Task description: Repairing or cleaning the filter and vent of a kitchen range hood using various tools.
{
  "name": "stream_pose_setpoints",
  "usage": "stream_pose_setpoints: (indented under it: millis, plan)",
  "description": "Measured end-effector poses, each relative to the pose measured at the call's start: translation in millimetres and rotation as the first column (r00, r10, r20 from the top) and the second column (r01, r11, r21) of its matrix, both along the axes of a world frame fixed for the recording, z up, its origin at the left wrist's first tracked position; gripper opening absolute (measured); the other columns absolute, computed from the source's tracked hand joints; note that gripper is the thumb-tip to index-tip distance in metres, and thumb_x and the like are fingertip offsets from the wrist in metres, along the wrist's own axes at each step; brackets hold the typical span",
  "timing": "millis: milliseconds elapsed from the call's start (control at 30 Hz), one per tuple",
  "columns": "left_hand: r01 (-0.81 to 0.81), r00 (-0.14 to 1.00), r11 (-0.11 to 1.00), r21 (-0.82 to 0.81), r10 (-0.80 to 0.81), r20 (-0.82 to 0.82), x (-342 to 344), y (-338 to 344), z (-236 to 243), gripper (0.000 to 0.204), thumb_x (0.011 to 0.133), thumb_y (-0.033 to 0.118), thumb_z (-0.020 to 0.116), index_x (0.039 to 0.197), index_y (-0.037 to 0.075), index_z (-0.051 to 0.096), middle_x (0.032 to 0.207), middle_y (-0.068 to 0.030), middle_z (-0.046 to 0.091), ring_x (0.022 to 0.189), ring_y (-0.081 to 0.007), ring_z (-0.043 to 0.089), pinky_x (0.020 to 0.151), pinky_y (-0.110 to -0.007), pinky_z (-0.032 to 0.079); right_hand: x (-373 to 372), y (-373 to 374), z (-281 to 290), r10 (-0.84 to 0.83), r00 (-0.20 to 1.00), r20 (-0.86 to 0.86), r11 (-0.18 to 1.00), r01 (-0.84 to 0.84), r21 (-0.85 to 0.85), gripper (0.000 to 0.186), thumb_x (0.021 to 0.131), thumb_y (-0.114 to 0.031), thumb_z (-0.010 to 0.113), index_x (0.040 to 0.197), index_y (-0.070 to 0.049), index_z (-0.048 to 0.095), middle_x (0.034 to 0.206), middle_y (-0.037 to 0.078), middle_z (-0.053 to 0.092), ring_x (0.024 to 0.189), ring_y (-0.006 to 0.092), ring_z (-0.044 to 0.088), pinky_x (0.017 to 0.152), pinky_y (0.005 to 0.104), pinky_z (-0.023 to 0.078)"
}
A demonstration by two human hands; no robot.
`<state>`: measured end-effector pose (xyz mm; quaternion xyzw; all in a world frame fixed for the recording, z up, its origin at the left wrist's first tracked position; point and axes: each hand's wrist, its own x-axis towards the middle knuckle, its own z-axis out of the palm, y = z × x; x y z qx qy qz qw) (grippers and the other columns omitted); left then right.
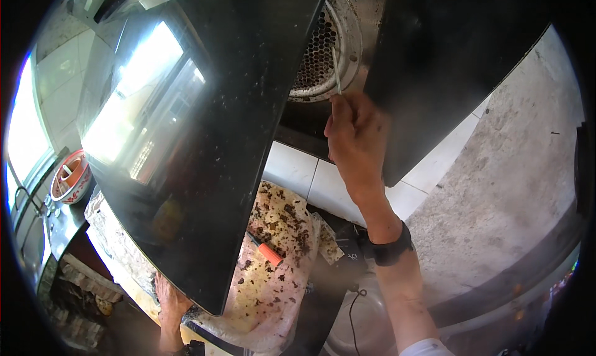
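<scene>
My right hand is closed in a pinch on a thin pale stick. The stick's tip lies against a dirty round honeycomb mesh, framed by a metal ring, in the gap between two black glossy panels. Low on the left, my left hand is at the lower edge of the left black panel. Its fingers are partly hidden there, so its grip cannot be made out. The right black panel is beside my right hand.
Below the hood lies a pale sheet strewn with dark greasy crumbs. A tool with an orange handle rests on it. A red-rimmed bowl stands at the far left. White tiles and a stained grey surface lie behind and right.
</scene>
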<state>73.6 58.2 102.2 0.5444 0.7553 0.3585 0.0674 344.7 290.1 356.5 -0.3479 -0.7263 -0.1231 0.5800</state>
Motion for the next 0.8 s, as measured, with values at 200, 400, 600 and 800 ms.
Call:
stream_pose_setpoints:
  millis: [200,400,600,800]
  plan:
    - [-0.093,0.996,0.978,-0.185,0.092,-0.012,8,8,10,0.075,0.054,0.023,0.068,0.121,0.001,0.042,0.124,-0.0185,0.044,0.119,-0.0329,0.037,0.103,-0.044,0.022,4,-1,-19,0.002,0.999,0.046,0.997,-0.006,0.079,0.012,0.066,0.006,0.056,0.077,-0.001,0.056,0.067,0.004,0.051,0.044,0.0173,0.047,0.039,0.032,0.033]
    - [-0.049,0.996,0.987,-0.155,0.037,-0.081,12,8,18,0.074,0.057,0.024,0.066,0.123,0.002,0.041,0.125,-0.0189,0.043,0.12,-0.0328,0.035,0.104,-0.044,0.021,9,-1,-10,0.111,0.993,-0.049,0.987,-0.116,-0.114,0.009,0.068,0.006,0.056,0.076,0.001,0.055,0.07,0.008,0.054,0.046,0.0205,0.05,0.038,0.0337,0.034]
    - [-0.083,0.994,0.971,-0.224,0.065,-0.086,6,4,11,0.077,0.056,0.026,0.068,0.123,0.001,0.039,0.126,-0.0195,0.04,0.121,-0.0354,0.033,0.104,-0.044,0.021,6,7,-5,0.162,0.986,-0.037,0.986,-0.163,-0.019,0.004,0.072,0.002,0.056,0.072,-0.001,0.053,0.073,0.01,0.056,0.049,0.0253,0.053,0.041,0.0362,0.037]
    - [-0.072,0.997,0.964,-0.256,0.061,-0.047,14,8,22,0.073,0.058,0.023,0.067,0.123,0.003,0.041,0.125,-0.0191,0.041,0.119,-0.0362,0.034,0.103,-0.045,0.022,-5,2,3,0.228,0.917,-0.327,0.898,-0.328,-0.293,0.004,0.072,-0.003,0.056,0.075,0.0,0.055,0.064,0.009,0.053,0.044,0.0227,0.048,0.04,0.0332,0.035]
